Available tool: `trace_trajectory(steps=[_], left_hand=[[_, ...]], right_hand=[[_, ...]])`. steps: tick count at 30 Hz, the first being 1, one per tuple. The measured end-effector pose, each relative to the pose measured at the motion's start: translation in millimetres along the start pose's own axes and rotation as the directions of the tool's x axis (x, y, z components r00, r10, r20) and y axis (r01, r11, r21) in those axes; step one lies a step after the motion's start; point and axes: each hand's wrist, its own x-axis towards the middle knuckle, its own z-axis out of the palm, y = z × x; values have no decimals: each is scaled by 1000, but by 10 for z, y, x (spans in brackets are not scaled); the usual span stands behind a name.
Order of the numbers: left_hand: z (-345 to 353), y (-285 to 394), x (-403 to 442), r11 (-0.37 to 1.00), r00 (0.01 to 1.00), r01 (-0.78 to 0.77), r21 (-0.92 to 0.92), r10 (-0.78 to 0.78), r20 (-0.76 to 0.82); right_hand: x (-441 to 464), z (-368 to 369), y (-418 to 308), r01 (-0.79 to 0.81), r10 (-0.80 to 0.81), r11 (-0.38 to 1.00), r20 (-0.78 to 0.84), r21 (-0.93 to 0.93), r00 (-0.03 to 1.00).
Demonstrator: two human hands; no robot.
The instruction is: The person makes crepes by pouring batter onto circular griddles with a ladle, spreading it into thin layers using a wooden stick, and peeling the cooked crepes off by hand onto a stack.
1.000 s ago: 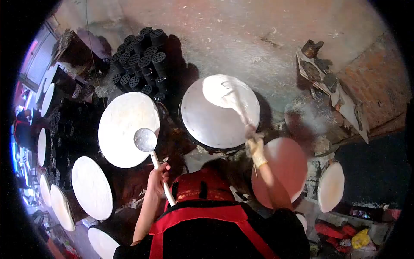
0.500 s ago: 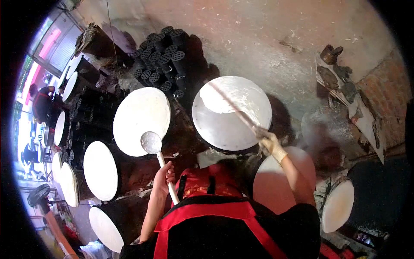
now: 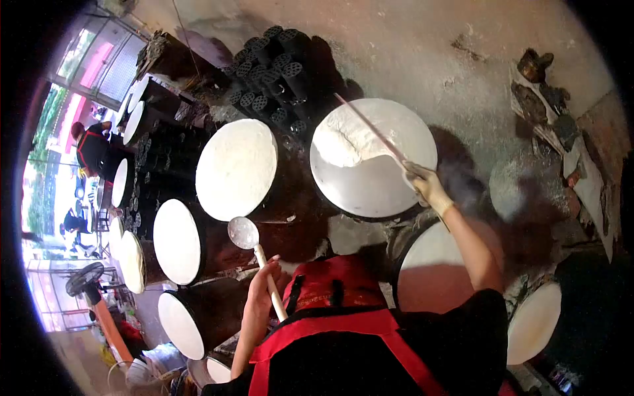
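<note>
My left hand (image 3: 265, 280) is closed around the pale handle of a ladle (image 3: 244, 233). The ladle's bowl hangs by the lower edge of a round griddle fully coated in white (image 3: 236, 168). On my right hand (image 3: 428, 187) is a light work glove, and its fingers wrap round a long thin wooden stick (image 3: 373, 130). That stick reaches over another round griddle (image 3: 386, 191), across white batter (image 3: 338, 146) covering its upper left part. The lower right of this griddle is bare and grey. Whether the stick touches the batter, I cannot tell.
Black honeycomb coal briquettes (image 3: 281, 69) are stacked beyond the griddles. More round griddles with white tops (image 3: 177, 242) stand to the left, and one partly shadowed griddle (image 3: 432, 261) is under my right arm. A co-worker (image 3: 92, 150) is at the far left, above a fan (image 3: 84, 278).
My view has shifted, so the griddles appear farther right. The batter's lower edge has changed shape, and the stick has swung to a new angle. Both hands keep their hold.
</note>
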Motion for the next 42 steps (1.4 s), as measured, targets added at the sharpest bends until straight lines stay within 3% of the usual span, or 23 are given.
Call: trace_trajectory(steps=[4, 7, 8, 10, 11, 12, 14, 17, 21, 22, 23, 24, 27, 28, 30, 31, 32, 33, 36, 38, 40, 41, 42], left_hand=[[-30, 33, 16, 998, 1000, 8, 69, -8, -11], [-68, 110, 116, 994, 1000, 15, 107, -17, 13], [-37, 152, 116, 988, 1000, 15, 152, -18, 18], [74, 279, 69, 967, 999, 13, 254, -22, 32], [-49, 302, 187, 960, 992, 7, 280, -41, 117], [-104, 359, 228, 959, 980, 22, 281, -77, 186], [-189, 487, 283, 939, 959, -4, 343, -93, 266], [-454, 636, 509, 892, 958, -30, 450, -103, 267], [-909, 803, 758, 889, 926, -105, 445, -76, 370], [-1029, 839, 760, 884, 928, -128, 449, -53, 370], [-1161, 868, 737, 879, 929, -153, 452, -28, 369], [-1412, 950, 764, 874, 929, -171, 454, -10, 370], [-1854, 1003, 731, 929, 933, -132, 345, -1, 360], [-1965, 1049, 652, 929, 937, -125, 348, -5, 348], [-2187, 994, 589, 927, 954, -191, 322, 97, 285], [-2292, 967, 556, 931, 962, -212, 298, 144, 234], [-2354, 998, 501, 927, 961, -210, 309, 137, 240], [-2321, 1053, 358, 927, 968, -205, 313, 146, 203], [-2571, 1029, 437, 929, 972, -184, 320, 124, 200], [-2647, 1052, 498, 937, 967, -162, 308, 89, 237], [-2603, 1065, 498, 946, 967, -169, 278, 104, 234], [-2580, 1066, 510, 942, 967, -185, 279, 124, 225], [-2592, 1058, 542, 945, 966, -175, 275, 111, 234]], right_hand=[[-440, 274, 215, -67, 31, 975, 171, 211, 985], [-1192, 191, 227, -280, 231, 910, 186, 306, 955], [-1300, 152, 306, -235, 201, 945, 163, 229, 966], [-1285, 320, 489, -47, 106, 907, -120, 418, 987], [-1191, 462, 640, 97, 37, 913, -315, 396, 948], [-1213, 665, 426, 63, 83, 941, -408, 333, 909], [-971, 953, 896, 177, -28, 926, -406, 334, 913], [-1518, 1432, 902, -19, 58, 965, -141, 262, 988], [-2453, 2072, 735, -47, 98, 986, -335, 159, 937], [-2321, 2254, 1206, 272, -192, 954, -445, 124, 875], [-2320, 2447, 1234, 166, 16, 922, -460, 351, 888], [-1791, 2945, 1421, 202, 259, 558, -401, 805, 879], [-791, 3738, 276, 329, 40, 783, -571, 527, 820], [-342, 3801, 277, 247, -42, 914, -528, 323, 848], [326, 4084, -172, 387, -150, 876, -601, 287, 785], [734, 4147, -262, 330, -256, 943, -746, -52, 615], [1017, 4165, -279, 396, -29, 752, -574, 527, 818], [1491, 4209, -35, 343, -50, 910, -761, 232, 646], [1448, 4345, 270, 340, -61, 929, -844, 147, 533], [778, 4313, 177, 285, 131, 844, -688, 455, 713], [120, 4311, 129, 342, 193, 697, -624, 631, 758], [-70, 4301, 129, 421, 105, 753, -723, 506, 682], [-189, 4180, 255, 326, 205, 756, -678, 567, 706]])
